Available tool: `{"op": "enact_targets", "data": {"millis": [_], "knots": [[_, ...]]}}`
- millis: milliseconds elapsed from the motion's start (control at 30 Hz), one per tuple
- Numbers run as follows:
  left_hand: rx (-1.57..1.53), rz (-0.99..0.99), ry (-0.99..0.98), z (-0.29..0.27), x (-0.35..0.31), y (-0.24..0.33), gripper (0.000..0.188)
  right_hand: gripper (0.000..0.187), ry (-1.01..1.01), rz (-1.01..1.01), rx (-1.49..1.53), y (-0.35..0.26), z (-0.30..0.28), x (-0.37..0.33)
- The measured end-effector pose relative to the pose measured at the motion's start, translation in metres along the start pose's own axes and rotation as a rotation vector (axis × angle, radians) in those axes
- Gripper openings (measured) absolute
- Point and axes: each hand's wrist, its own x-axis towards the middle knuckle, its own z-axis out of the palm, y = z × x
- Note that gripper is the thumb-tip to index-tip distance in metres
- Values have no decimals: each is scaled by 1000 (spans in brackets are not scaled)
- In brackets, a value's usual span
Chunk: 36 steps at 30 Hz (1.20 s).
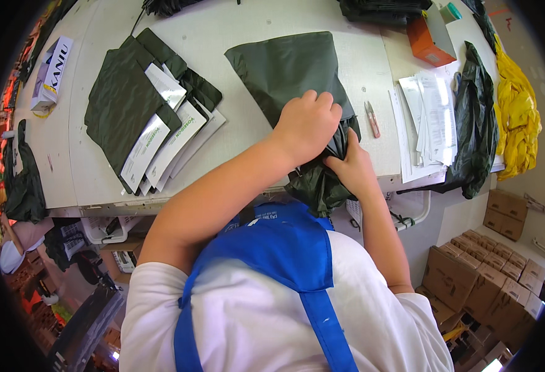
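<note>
A dark green fabric piece [291, 65], like a flat pouch, lies on the white table in front of me. Its near end is bunched and hangs over the table's front edge. My left hand [307, 126] is closed in a fist on the fabric, its knuckles up, the fingertips hidden. Just to its right, my right hand [354, 166] grips the gathered part between thumb and fingers. Small snips [372, 119] with pinkish handles lie on the table beyond my right hand, touched by neither.
Folded dark green pieces [120, 102] and white printed packets [142, 152] are piled at left. Paper sheets [436, 121], more dark fabric [474, 118] and yellow fabric [516, 108] lie at right. An orange box [430, 40] stands behind. Cardboard cartons [449, 279] are stacked lower right.
</note>
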Motion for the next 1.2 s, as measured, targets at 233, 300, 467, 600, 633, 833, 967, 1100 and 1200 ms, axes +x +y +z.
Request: {"op": "enact_targets", "data": {"millis": [233,300,467,600,633,833,967,1100,1200], "knots": [[-356,297,175,-15,-8,-7,20,66,210,-210,529,27,9,28],[-442,8,173,-33,-30,-39,43,70,172,-171,736,30,-6,27],[-540,-264,187,21,-69,-43,69,69,-60,30,1341,6,-12,17],[-758,-424,283,20,-51,-44,61,68,-72,-14,1314,-7,-7,21],[-700,-388,300,11,-49,-35,60,68,-47,-35,1293,-13,-8,23],[-1020,-674,191,32,-65,-28,57,39,93,209,1315,-21,-21,32],[-1265,-749,135,16,-72,-11,46,32,234,-5,1277,-33,-28,37],[-828,-607,379,5,-63,-12,39,35,158,185,1074,-18,-25,41],[-684,-434,441,-4,-50,-34,26,35,177,247,1007,-10,-16,44]]}}
